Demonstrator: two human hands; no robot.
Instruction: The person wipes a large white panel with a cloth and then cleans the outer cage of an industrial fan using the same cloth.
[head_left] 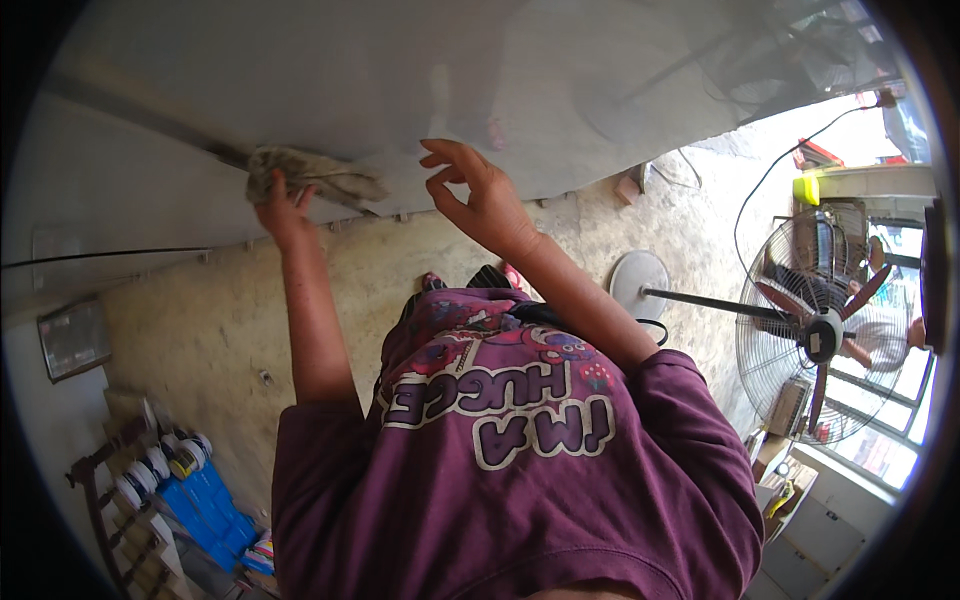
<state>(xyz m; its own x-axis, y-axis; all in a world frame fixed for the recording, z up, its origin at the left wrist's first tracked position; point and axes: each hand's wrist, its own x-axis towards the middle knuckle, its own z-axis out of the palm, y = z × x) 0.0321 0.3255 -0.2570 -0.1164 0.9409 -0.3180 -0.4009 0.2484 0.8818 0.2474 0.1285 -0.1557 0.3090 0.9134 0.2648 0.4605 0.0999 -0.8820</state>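
My left hand [286,208] is closed on a crumpled grey, stained rag [318,176]. The rag presses against a glossy pale grey panel [400,80], beside a dark strip [140,120] that runs along it. Over the panel's near edge hovers my right hand [482,200], its fingers loosely bent and apart from the thumb. Nothing shows between them. Faint reflections of my body lie on the glossy surface.
To the right a large standing fan [825,335] rises from a round base [640,285] on the stained concrete floor [210,310]. A black cable [745,215] hangs behind it, near a person [880,335]. At lower left stands a rack [95,500] with white rolls and blue packages [205,510].
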